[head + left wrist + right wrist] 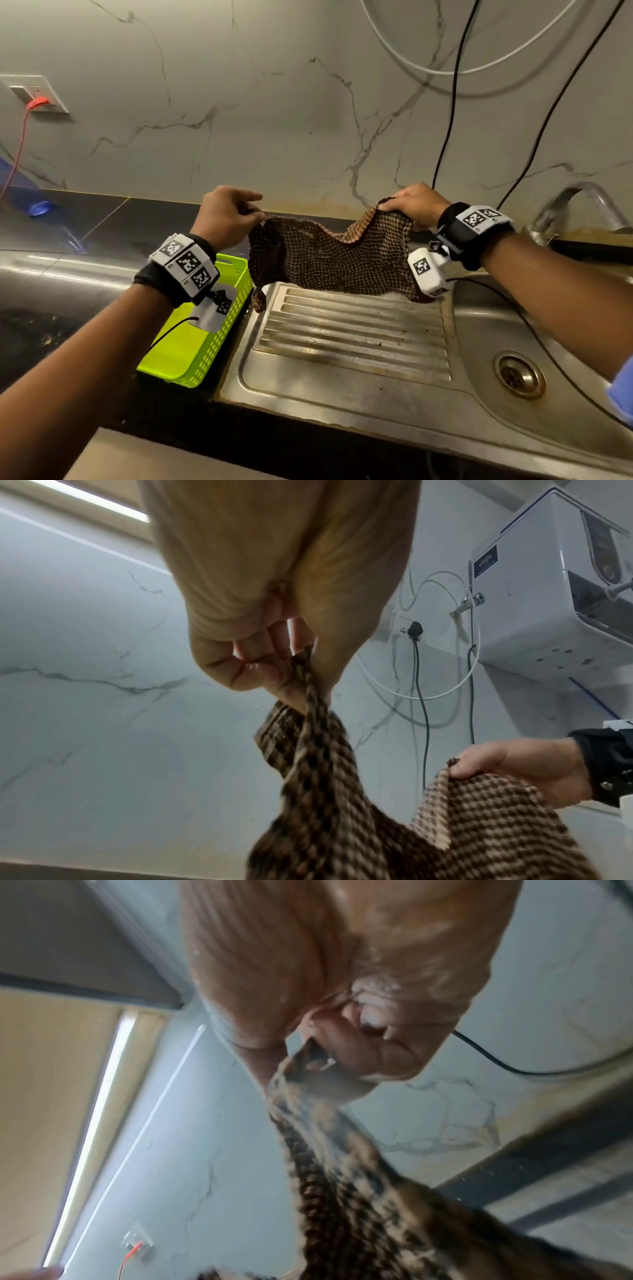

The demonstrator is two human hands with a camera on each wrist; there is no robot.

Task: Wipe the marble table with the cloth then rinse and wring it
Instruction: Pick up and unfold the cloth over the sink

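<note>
A brown checked cloth hangs spread in the air above the steel drainboard. My left hand pinches its upper left corner between thumb and fingers; the left wrist view shows that hand with the cloth trailing down from it. My right hand pinches the upper right corner, and the right wrist view shows its wet fingers closed on the cloth. The cloth sags between the two hands. One lower corner dangles near the basket.
A lime green plastic basket sits left of the drainboard. The sink bowl with its drain lies at the right, under a steel tap. Black cables hang down the marble wall. A dark countertop stretches left.
</note>
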